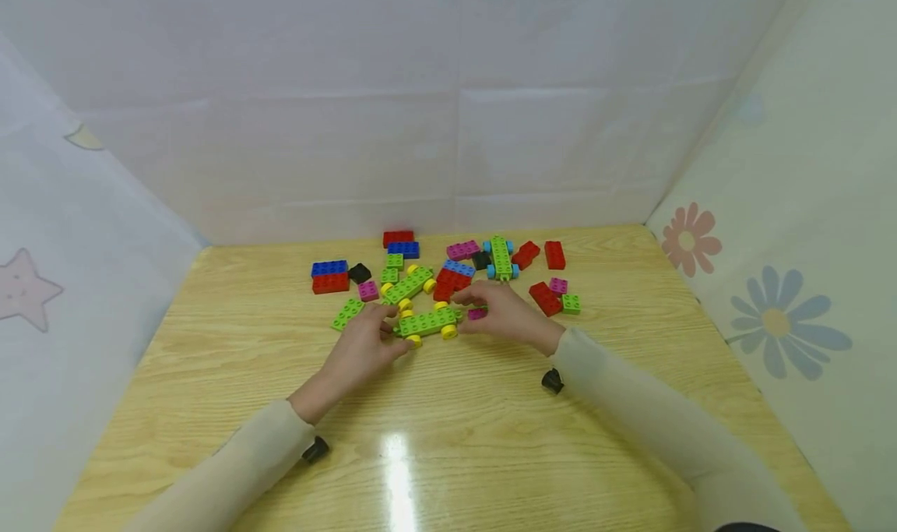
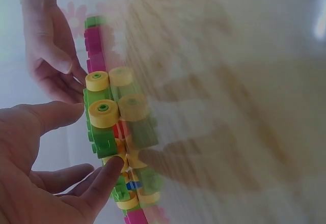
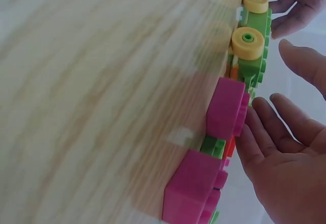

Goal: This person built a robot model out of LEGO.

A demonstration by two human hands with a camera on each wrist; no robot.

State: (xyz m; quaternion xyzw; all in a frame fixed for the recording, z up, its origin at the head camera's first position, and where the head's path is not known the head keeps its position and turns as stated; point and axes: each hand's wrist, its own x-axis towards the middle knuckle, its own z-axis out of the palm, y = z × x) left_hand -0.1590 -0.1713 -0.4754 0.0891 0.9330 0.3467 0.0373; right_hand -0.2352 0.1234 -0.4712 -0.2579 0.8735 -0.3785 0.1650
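A green wheeled base (image 1: 427, 323) with yellow wheels stands on the table between both hands. My left hand (image 1: 360, 345) is at its left end, thumb and fingers spread on either side of it. In the left wrist view, those fingertips (image 2: 114, 164) come close to the base; contact is unclear. At the other end is my right hand (image 1: 508, 314), its fingers loosely bent and holding nothing visible in the right wrist view. A small pink brick (image 1: 477, 313) lies by its fingers. Another yellow-wheeled green base (image 1: 409, 286) stands just behind, and a flat green brick (image 1: 348, 314) lies by the left hand.
A blue-wheeled green base (image 1: 501, 255) stands behind the right hand. Red bricks (image 1: 555, 255) and a small green brick (image 1: 571, 304) lie to the right. Blue (image 1: 329, 268) and red (image 1: 330, 283) bricks and a black piece (image 1: 360, 273) lie at left. A wall closes the back.
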